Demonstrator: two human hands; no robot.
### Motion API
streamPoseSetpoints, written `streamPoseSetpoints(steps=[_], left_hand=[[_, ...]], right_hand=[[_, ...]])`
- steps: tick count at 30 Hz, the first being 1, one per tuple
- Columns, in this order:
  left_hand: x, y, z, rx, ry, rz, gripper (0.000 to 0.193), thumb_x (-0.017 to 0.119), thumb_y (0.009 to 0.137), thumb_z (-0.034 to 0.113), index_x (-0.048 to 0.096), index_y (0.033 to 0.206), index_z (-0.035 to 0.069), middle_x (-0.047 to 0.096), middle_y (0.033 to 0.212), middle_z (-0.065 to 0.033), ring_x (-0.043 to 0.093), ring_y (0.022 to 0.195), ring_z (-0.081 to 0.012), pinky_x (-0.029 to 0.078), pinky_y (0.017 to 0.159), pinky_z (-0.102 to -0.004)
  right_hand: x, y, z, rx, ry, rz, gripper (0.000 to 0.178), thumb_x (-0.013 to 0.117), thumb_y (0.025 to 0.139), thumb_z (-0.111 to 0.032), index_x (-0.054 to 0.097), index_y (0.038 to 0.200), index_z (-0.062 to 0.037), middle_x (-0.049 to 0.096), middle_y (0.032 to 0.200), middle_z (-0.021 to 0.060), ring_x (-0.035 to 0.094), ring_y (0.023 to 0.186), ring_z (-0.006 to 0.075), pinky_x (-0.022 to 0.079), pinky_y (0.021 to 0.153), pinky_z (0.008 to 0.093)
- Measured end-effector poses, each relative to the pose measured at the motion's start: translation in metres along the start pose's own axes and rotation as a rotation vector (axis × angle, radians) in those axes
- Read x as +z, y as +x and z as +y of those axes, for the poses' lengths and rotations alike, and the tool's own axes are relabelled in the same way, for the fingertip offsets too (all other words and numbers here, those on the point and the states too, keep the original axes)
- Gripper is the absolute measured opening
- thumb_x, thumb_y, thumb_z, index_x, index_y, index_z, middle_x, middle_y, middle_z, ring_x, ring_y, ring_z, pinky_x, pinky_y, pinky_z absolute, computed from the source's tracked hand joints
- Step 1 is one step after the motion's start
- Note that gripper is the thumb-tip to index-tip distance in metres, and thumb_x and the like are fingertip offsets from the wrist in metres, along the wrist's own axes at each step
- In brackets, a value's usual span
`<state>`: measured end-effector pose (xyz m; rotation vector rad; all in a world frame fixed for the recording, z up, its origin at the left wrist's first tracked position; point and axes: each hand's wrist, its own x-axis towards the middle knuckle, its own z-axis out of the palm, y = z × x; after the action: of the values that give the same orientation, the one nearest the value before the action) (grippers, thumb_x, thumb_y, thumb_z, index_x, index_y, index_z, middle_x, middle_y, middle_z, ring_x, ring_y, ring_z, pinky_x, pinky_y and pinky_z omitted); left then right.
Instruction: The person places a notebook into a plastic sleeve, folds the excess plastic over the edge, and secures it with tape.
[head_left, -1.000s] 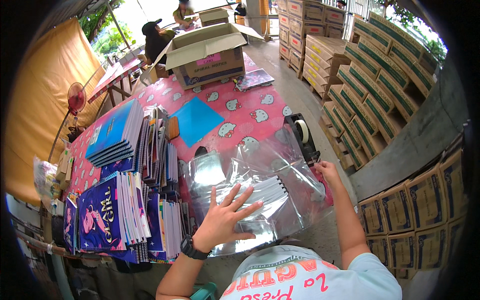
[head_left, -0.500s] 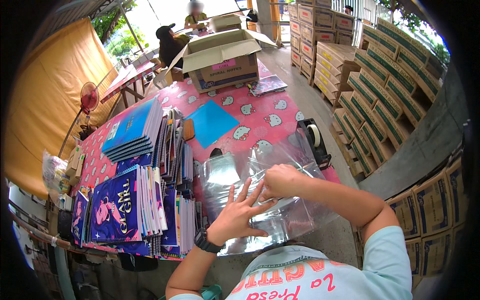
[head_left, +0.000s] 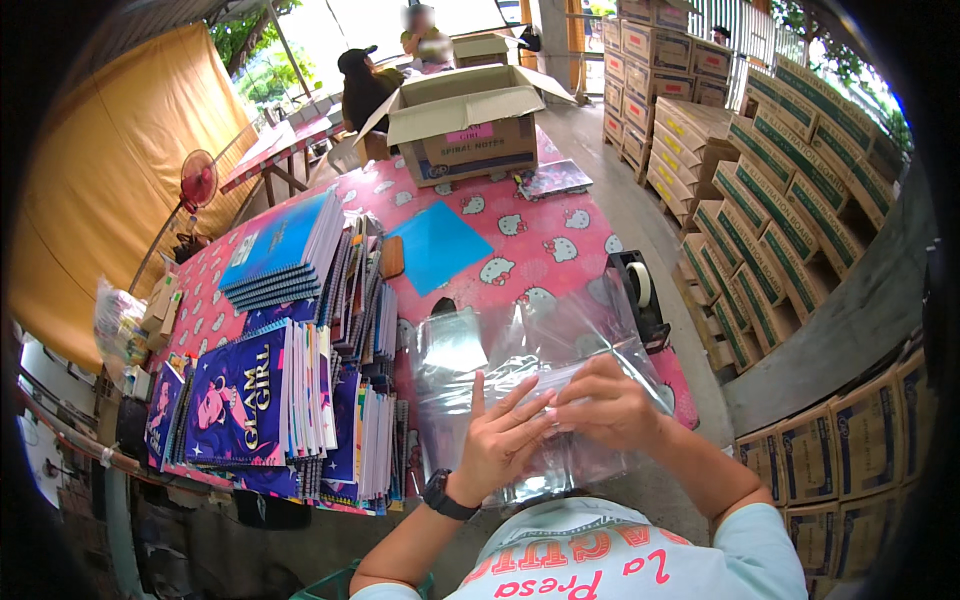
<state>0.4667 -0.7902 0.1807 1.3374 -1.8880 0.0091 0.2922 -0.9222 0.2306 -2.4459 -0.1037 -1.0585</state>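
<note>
A stack of clear plastic sheets or bags (head_left: pixel 450 400) lies at the near right of the table, wrinkled and shining with glare. My left hand (head_left: pixel 500 440), with a dark watch at its wrist, rests on this plastic with its fingers stretched out. Close beside it, my right hand (head_left: pixel 610 405) has its fingers bent and pinched together on a fold of the plastic. The fingertips of both hands nearly meet. How many layers the right fingers hold cannot be made out.
Stacked spiral notebooks (head_left: pixel 235 405) stand left of the plastic. A blue sheet (head_left: pixel 437 247) lies beyond it. A tape dispenser (head_left: pixel 640 300) sits at the right edge. Further back is an open cardboard box (head_left: pixel 470 150). Cartons (head_left: pixel 835 455) are piled at the right; two people sit beyond the table.
My right hand has shifted right and slightly nearer, its fingers now pinching a plastic fold. My left hand has moved right, its fingers closer together. The view has shifted slightly.
</note>
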Motion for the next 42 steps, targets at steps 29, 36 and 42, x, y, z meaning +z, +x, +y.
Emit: streamPoseSetpoints(steps=[29,36,42], left_hand=[[-0.032,0.013,-0.011,-0.250,0.024,-0.446,0.068,0.067,0.077,0.032,0.040,0.136,0.013,0.037,0.142,-0.0085,0.024,0.136,-0.0233,0.011,0.108,-0.0570],[0.007,-0.022,-0.008,-0.105,0.210,-0.059,0.040,0.064,0.076,0.011,0.062,0.116,0.013,0.057,0.123,-0.0093,0.049,0.120,-0.0259,0.035,0.102,-0.0418],[-0.004,-0.003,0.012,-0.285,0.179,0.036,0.015,0.074,0.067,0.009,0.070,0.082,0.011,0.059,0.070,-0.0032,0.054,0.064,-0.0193,0.045,0.054,-0.0309]], right_hand=[[-0.007,-0.024,0.053,0.228,0.010,-0.638,0.077,0.069,0.071,-0.048,0.045,0.133,-0.0090,0.036,0.143,0.0072,0.021,0.137,0.0233,0.011,0.104,0.0614],[0.030,-0.052,0.039,-0.023,-0.233,-0.124,0.025,0.068,0.072,-0.012,0.067,0.097,-0.0123,0.063,0.109,-0.0005,0.056,0.101,0.0168,0.032,0.100,0.0451],[0.021,-0.040,0.030,0.091,-0.122,-0.201,0.013,0.072,0.069,-0.013,0.067,0.081,-0.0087,0.060,0.081,0.0010,0.054,0.076,0.0181,0.042,0.083,0.0359]])
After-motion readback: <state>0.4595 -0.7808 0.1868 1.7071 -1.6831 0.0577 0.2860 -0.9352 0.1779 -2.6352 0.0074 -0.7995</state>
